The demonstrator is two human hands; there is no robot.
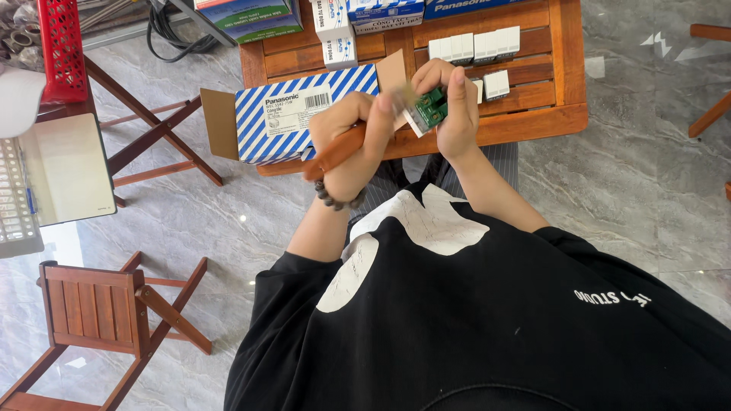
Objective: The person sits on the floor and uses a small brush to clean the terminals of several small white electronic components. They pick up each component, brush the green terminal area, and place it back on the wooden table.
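Note:
My left hand [352, 141] grips a screwdriver with an orange-brown handle [335, 152], its tip pointed at a small switch module. My right hand [451, 106] holds that module [426, 110], a white block with a green back, just above the front edge of the wooden slatted table [533, 122]. A bead bracelet [335, 200] sits on my left wrist. An open blue-and-white striped carton [293, 114] lies on the table just left of my hands.
Several white switch modules [476, 47] lie in rows on the table behind my hands, with more boxes [365, 19] at the far edge. A wooden folding stool [99, 312] stands low left, a red crate [65, 46] and notebook [65, 171] further left.

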